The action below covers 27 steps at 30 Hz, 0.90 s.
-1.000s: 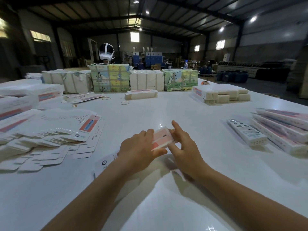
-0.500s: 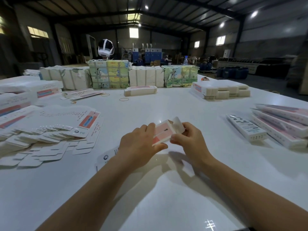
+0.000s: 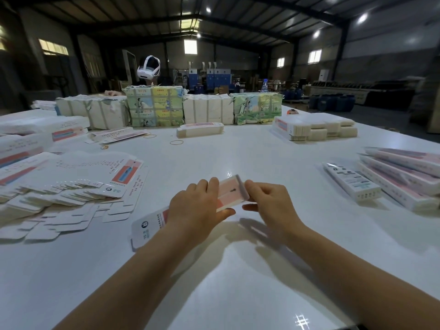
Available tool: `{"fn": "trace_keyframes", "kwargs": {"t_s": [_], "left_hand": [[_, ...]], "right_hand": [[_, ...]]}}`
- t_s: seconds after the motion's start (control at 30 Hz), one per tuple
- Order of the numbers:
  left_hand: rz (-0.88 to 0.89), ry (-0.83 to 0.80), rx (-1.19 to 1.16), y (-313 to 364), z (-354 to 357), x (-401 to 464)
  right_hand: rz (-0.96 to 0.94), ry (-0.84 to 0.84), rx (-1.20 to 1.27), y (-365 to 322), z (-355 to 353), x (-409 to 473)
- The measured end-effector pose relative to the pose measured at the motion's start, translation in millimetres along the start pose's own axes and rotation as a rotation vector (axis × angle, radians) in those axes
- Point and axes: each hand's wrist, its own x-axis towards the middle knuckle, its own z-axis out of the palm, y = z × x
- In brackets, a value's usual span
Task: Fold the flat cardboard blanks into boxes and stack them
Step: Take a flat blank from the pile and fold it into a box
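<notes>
Box (image 3: 228, 195) is held just above the bench (image 3: 262, 158) w/ left hand (image 3: 194, 210) wrapped round its body, right hand (image 3: 269, 201) fingers pinching the far-end flap: keep body square & firm, crease flap cleanly, then tuck w/o crushing corners.

— How are the arms placed?
— Both bare forearms are stretched from the lower frame toward the centre.
— And the hands?
— The left hand (image 3: 197, 206) is curled, thumb underneath, around a pink-and-white cardboard box (image 3: 228, 192); its end is pinched by the bent fingers of the right hand (image 3: 269, 201).
</notes>
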Motion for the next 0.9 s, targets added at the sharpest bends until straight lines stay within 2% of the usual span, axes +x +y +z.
{"fn": "trace_keyframes", "kwargs": {"t_s": [0.07,0.13,0.3,0.43,0.53,0.73,0.9], "left_hand": [[0.009,0.009,-0.008,1.3,-0.4,0.5],[0.015,0.030,-0.016,2.7,-1.4,0.8],[0.041,0.078,-0.024,4.9,-7.3,-0.5],[0.045,0.095,-0.067,4.0,-14.9,-2.3],[0.083,0.076,0.004,2.8,-19.1,-2.5],[0.161,0.173,0.172,7.7,-16.3,-0.8],[0.080,0.070,0.112,7.6,-16.1,-2.5]], "right_hand": [[0.153,-0.036,0.197,-3.5,-4.9,3.9],[0.195,-0.065,0.283,-5.5,-7.1,5.2],[0.035,-0.043,0.186,-9.1,-6.8,2.4],[-0.002,-0.054,0.199,-13.0,-9.9,-1.2],[0.008,-0.092,0.130,-12.3,-7.9,-3.2],[-0.068,0.025,-0.145,-9.9,-8.8,0.6],[-0.205,0.016,-0.392,-6.1,-3.8,-2.7]]}}
